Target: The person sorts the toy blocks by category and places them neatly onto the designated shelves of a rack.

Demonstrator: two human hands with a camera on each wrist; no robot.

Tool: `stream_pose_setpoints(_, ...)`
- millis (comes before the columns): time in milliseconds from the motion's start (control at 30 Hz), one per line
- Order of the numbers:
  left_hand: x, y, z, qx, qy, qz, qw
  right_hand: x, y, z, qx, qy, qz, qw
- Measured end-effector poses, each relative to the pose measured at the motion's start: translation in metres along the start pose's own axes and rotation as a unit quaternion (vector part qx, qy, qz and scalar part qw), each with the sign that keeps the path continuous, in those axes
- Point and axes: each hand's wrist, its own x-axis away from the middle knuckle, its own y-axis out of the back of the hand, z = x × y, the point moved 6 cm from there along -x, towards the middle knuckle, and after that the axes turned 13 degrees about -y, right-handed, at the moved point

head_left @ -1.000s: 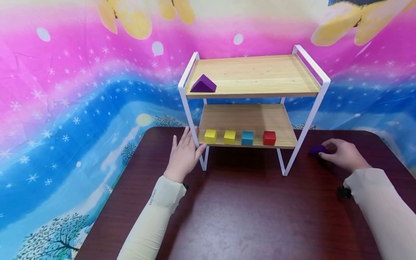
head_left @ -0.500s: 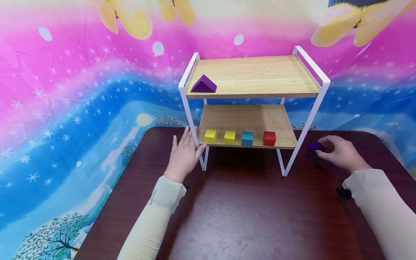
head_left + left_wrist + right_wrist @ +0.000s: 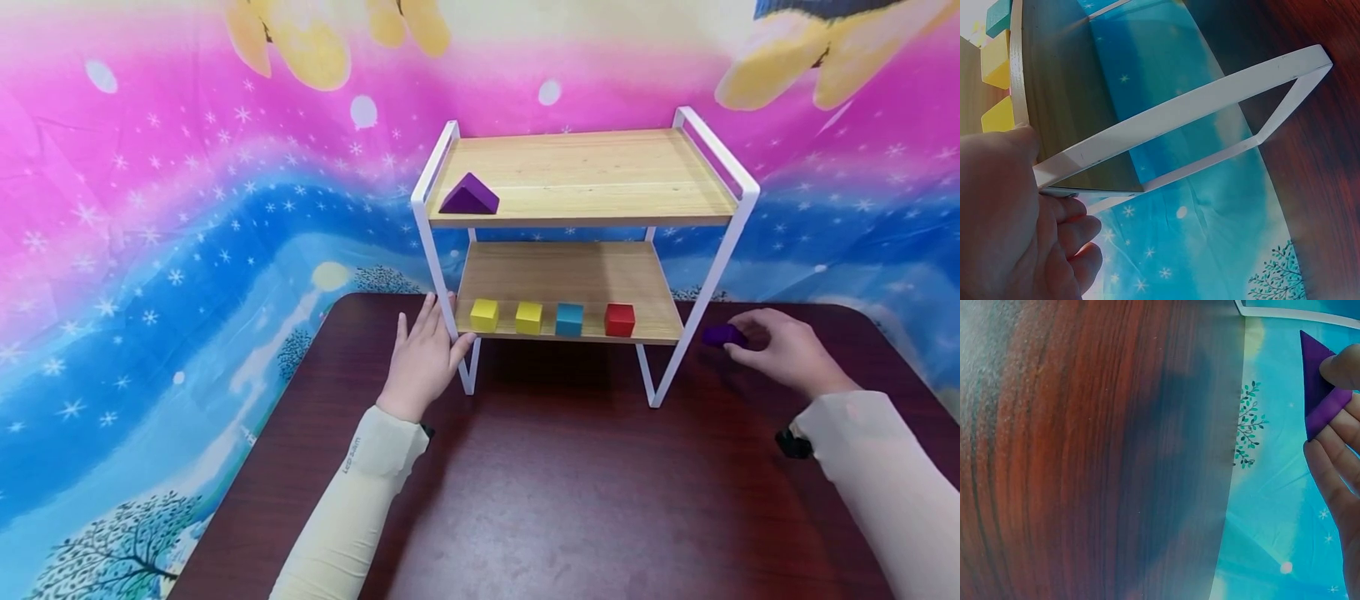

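Note:
My left hand (image 3: 422, 367) rests against the left frame of a two-tier wooden shelf rack (image 3: 585, 167), fingers nearly straight along its outer side. Its thumb touches the front edge of the lower board, as the left wrist view shows. On the right, my right hand (image 3: 791, 352) pinches a purple triangular block (image 3: 720, 336) between thumb and fingers. In the right wrist view, the thumb lies on one triangular face of that block (image 3: 1316, 372). A second purple triangular block (image 3: 469, 196) sits at the top board's front left corner.
Along the lower board's front edge stand two yellow cubes (image 3: 484, 316) (image 3: 528, 318), a blue cube (image 3: 568, 320) and a red cube (image 3: 619, 320). White metal legs (image 3: 660, 383) stand on the dark wooden table (image 3: 570, 492). A printed cloth (image 3: 225, 208) hangs behind.
The right hand has shifted slightly left and away from me, carrying the purple triangular block closer to the rack's right leg. The left hand and the cubes keep their places.

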Motion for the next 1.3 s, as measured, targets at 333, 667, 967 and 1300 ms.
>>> stream_pose_setpoints(333,0.0,0.001,0.0,-0.002,-0.002,0.0,1.0,0.004,0.003,0.004,-0.007,0.002,-0.013,0.9999)
stream_pose_setpoints(667,0.0,0.001,0.0,-0.004,-0.001,0.008,1.0,0.009,0.007,0.008,-0.009,0.001,-0.03,0.9995)
stream_pose_setpoints(967,0.0,0.003,-0.001,-0.021,-0.002,0.005,0.9998,0.014,0.015,0.018,-0.015,0.013,-0.047,0.9987)
stream_pose_setpoints(1300,-0.001,0.002,0.0,-0.026,-0.002,0.007,0.9996,0.018,0.028,0.024,-0.021,0.016,-0.075,0.9968)
